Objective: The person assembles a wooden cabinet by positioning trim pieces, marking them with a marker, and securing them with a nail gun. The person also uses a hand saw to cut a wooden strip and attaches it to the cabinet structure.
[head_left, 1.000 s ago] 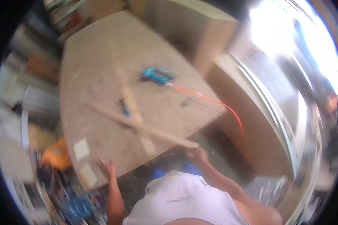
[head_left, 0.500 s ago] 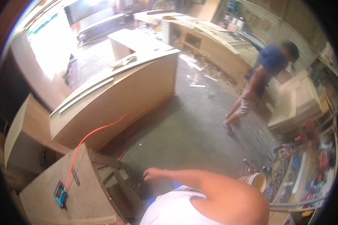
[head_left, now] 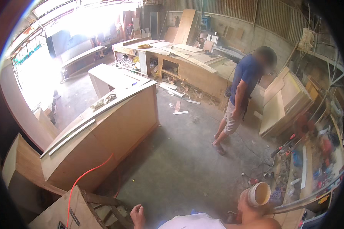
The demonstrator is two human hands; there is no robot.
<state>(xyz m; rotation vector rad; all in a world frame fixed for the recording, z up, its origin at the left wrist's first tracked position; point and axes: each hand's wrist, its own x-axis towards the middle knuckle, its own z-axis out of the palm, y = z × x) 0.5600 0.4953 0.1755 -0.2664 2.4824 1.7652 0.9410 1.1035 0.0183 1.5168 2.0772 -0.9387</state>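
My left hand (head_left: 138,215) comes in at the lower edge with its fingers curled. Nothing shows in it. Just left of it stands a rough wooden frame (head_left: 112,210), with a brown plywood panel (head_left: 78,209) beside that. An orange air hose (head_left: 81,176) runs over the panel to a nail gun (head_left: 61,225), mostly cut off by the lower edge. At lower right my right arm (head_left: 252,213) is beside a cream bucket (head_left: 260,194); the fingers of my right hand cannot be made out.
A long wooden counter (head_left: 107,143) stands left, carrying white strips. A person (head_left: 242,87) in a blue shirt stands at right near plywood boxes (head_left: 283,101). Offcuts (head_left: 176,91) litter the concrete floor by the far bench (head_left: 197,74). Tools crowd the right-hand shelf (head_left: 304,168).
My view has lifted and turned right. The arm reaching across my body is gone from there, and my left hand shows lower down. The nail gun has slid almost out of view.
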